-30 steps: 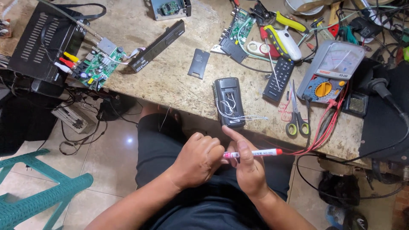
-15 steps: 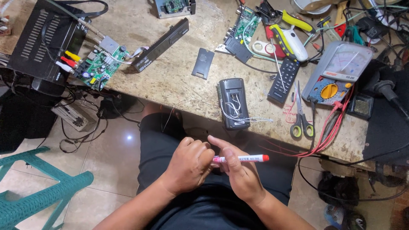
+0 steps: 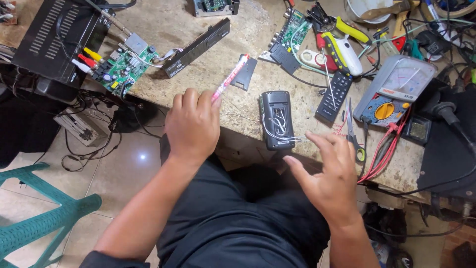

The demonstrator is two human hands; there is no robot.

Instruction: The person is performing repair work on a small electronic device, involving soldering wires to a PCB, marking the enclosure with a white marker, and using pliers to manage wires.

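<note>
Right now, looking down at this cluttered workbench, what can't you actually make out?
- Head view: how the left hand grips the pink-and-white pen; the hand's back hides its fingers.
- The round white container, cut off by the top edge.
- The green plastic stool, cut off at the left and bottom edges.
- Fine wires on the black opened remote: too small to trace.
</note>
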